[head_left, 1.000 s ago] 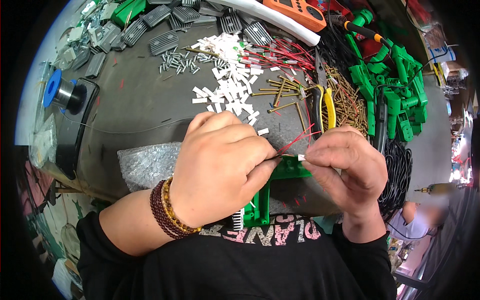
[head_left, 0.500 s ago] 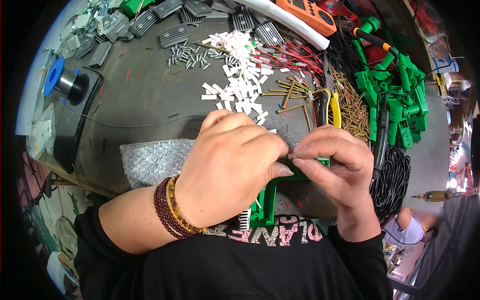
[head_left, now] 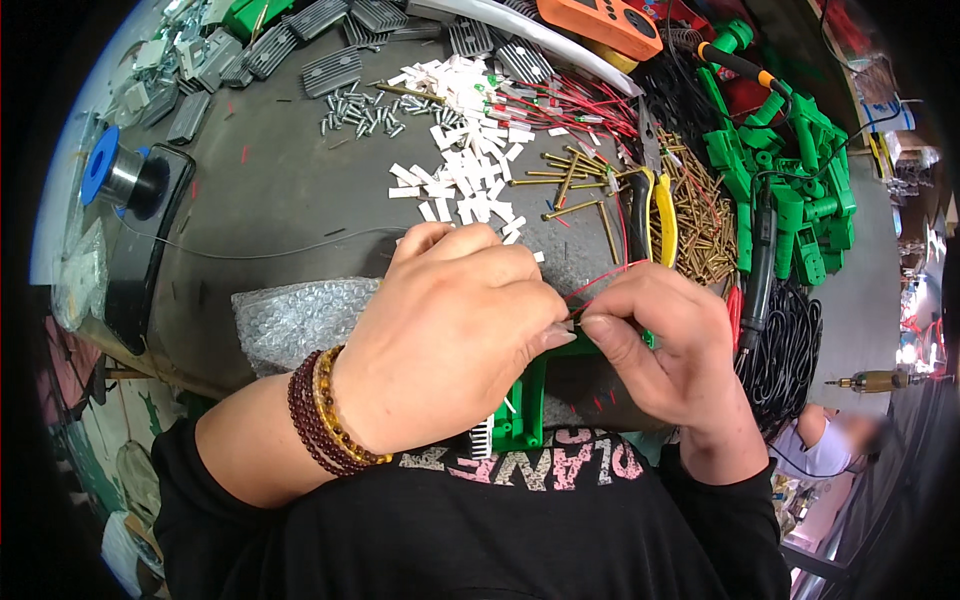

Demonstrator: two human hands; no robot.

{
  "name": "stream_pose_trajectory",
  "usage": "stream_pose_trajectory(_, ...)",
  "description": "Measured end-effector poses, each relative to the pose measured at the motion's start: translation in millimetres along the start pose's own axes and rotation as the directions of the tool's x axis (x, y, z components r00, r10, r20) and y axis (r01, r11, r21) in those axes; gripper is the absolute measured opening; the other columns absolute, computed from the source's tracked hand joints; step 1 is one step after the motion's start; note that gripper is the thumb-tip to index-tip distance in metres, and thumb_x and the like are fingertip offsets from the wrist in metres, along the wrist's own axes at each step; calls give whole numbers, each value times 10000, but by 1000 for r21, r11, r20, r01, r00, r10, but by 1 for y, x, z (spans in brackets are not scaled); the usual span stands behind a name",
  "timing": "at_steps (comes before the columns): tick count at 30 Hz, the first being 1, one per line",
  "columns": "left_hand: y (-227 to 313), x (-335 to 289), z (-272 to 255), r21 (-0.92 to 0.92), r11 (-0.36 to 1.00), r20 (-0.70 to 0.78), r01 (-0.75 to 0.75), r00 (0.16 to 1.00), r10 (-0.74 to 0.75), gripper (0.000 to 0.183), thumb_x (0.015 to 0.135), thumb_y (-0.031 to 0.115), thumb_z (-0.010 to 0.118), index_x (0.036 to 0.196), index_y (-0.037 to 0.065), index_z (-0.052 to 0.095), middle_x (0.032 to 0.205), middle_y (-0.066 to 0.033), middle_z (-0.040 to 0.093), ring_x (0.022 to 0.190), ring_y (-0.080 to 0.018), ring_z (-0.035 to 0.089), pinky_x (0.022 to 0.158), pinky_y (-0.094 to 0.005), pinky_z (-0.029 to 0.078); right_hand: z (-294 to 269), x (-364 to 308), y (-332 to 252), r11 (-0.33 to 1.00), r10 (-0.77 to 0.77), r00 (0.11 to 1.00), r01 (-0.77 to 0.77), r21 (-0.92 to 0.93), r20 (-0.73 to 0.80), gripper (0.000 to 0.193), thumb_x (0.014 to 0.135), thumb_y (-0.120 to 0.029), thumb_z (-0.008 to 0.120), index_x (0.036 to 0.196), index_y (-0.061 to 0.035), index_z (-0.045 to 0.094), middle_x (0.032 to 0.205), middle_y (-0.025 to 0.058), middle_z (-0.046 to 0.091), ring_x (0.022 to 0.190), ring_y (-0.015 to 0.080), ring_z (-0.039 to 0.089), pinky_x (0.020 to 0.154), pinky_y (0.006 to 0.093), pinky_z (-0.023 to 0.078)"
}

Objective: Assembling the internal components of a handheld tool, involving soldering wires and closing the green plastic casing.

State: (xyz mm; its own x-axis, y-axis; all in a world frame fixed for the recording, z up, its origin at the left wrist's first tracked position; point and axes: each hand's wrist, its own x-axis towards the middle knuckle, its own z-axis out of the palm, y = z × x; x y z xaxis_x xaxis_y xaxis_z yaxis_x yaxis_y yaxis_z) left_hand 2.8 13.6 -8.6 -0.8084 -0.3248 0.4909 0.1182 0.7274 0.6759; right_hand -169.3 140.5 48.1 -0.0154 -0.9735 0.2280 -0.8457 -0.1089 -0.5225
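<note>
My left hand [head_left: 455,335], with bead bracelets at the wrist, is closed in a pinch above a green plastic housing [head_left: 520,425]. A thin red wire [head_left: 600,280] runs from its fingertips over toward my right hand [head_left: 665,345]. The right thumb and forefinger are pinched on a wire close to the left fingertips; the exact grip is partly hidden. Under my hands the housing lies near my shirt, with a white comb-like strip [head_left: 482,438] at its left side. Thin solder wire [head_left: 280,252] from a blue-flanged spool [head_left: 118,172] passes behind my left hand.
Bubble wrap [head_left: 300,320] lies left of my hands. Beyond are white sleeves [head_left: 465,165], screws [head_left: 360,112], red-wired parts [head_left: 560,100], brass pins [head_left: 700,215] and yellow-black pliers [head_left: 663,215]. Right: green housings [head_left: 800,200], a soldering iron [head_left: 762,270], coiled black cable [head_left: 785,360]. Another person sits far right.
My fingertips have drawn slightly apart, and a red wire now shows between them. The right hand has tilted and dropped a little; the bench view has shifted slightly.
</note>
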Motion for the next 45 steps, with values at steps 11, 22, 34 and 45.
stream_pose_trajectory(11, 2, 1, 3, -37, 999, -126, -29, 992, 25, 168, 673, 67, 798, 767, 78, 659, 709, -57, 540, 694, -278, 549, 680, -400, 426, -3, -7, -11, 861, 299, 938, -344, 375, 173, 115, 955, -111, 649, 992, -11, 604, 786, 64, 622, 641, 169, 610, 549, 298, 481)
stream_pose_trajectory(22, -2, 2, -2, 47, 986, -71, 162, 985, -159, 144, 770, 142, 772, 780, 73, 646, 761, -56, 603, 760, -287, 577, 762, -412, 442, -16, -9, 5, 983, 178, 984, -178, 46, -8, 75, 906, -100, 668, 873, -33, 661, 802, 70, 666, 716, 258, 637, 655, 356, 504)
stream_pose_trajectory(34, 27, -17, -27, 286, 937, 179, -201, 972, 154, 225, 642, 159, 721, 850, 107, 654, 958, -39, 617, 917, -237, 570, 841, -420, 386, -23, -2, 10, 912, -202, 967, 244, -331, 156, 90, 827, -138, 675, 901, -103, 712, 898, 37, 687, 853, 253, 651, 756, 390, 484)
stream_pose_trajectory(45, 24, 1, -37, 263, 902, 478, -344, 858, 188, 74, 752, 133, 650, 805, 98, 611, 967, -41, 629, 953, -226, 581, 900, -409, 403, -18, 11, 2, 884, -107, 968, 197, -424, 226, 111, 761, -150, 748, 865, -111, 745, 836, 48, 673, 793, 270, 637, 718, 389, 474)
